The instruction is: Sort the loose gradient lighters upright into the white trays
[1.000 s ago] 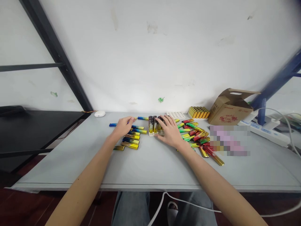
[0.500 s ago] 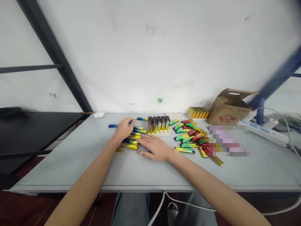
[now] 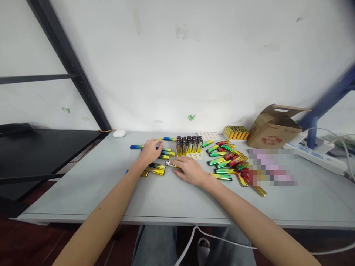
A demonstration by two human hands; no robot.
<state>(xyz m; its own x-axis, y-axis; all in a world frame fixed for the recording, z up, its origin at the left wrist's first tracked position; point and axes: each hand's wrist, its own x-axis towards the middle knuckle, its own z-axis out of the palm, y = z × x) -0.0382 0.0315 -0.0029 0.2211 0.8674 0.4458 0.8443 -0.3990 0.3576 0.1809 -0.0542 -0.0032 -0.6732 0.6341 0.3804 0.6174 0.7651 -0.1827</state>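
Note:
Blue-and-yellow shiny flat pieces [image 3: 156, 170] lie in a loose group left of centre. Over their back part is my left hand [image 3: 151, 150], its fingers bent and pressed on something too hidden to name. My right hand [image 3: 188, 169] is closed over a lighter with a silver top [image 3: 168, 163], just in front of a white rack. That rack [image 3: 197, 156] holds several upright lighters [image 3: 189, 145] with dark ends and yellow lower parts. Green, yellow and red shiny pieces [image 3: 225, 171] are scattered to the right of my right hand.
At the back stand a white perforated tray [image 3: 208, 136], a block of upright gold cylinders [image 3: 236, 133] and an open cardboard box [image 3: 273, 131]. A power strip [image 3: 316, 157] with cables lies right. A small white case [image 3: 119, 133] sits back left.
My right hand has drawn slightly right and up from the blue-and-yellow pieces, and a silver-topped lighter now shows at its fingertips. My left hand has stayed over the back pieces. The view has shifted slightly.

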